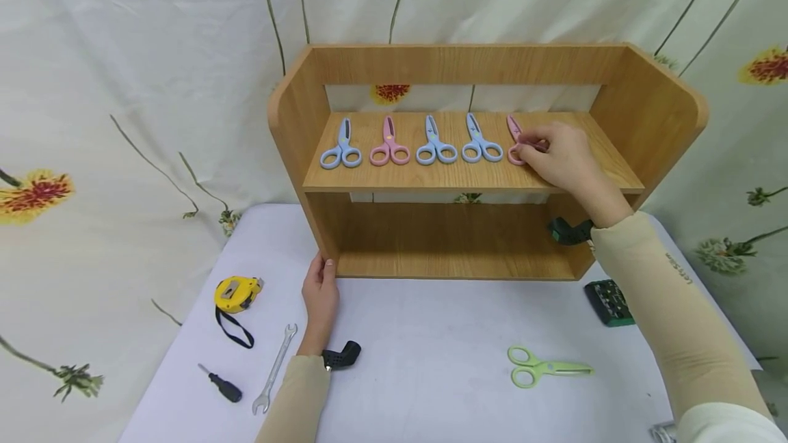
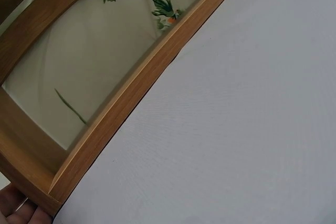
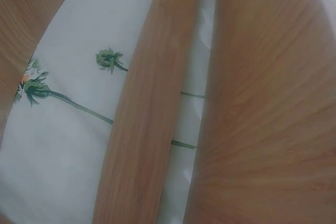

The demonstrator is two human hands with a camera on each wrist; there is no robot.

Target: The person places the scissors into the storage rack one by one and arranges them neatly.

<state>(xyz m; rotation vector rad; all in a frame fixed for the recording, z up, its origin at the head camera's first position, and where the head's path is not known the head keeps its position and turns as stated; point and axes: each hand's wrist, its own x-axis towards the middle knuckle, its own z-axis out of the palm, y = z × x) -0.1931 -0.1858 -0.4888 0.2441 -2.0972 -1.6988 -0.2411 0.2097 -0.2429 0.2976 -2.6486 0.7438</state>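
Observation:
On the upper board of a two-tier wooden shelf, my right hand pinches the handle end of pink scissors, partly hidden by the fingers. To their left, in a row with blades pointing back, lie blue scissors, more blue scissors, pink scissors and another blue pair. My left hand holds the shelf's lower left front corner; its fingers show at that corner in the left wrist view. The right wrist view shows only shelf boards and the cloth behind.
Green scissors lie on the white table at front right. A yellow tape measure, a wrench and a screwdriver lie left of the left arm. A dark green box sits by the right forearm.

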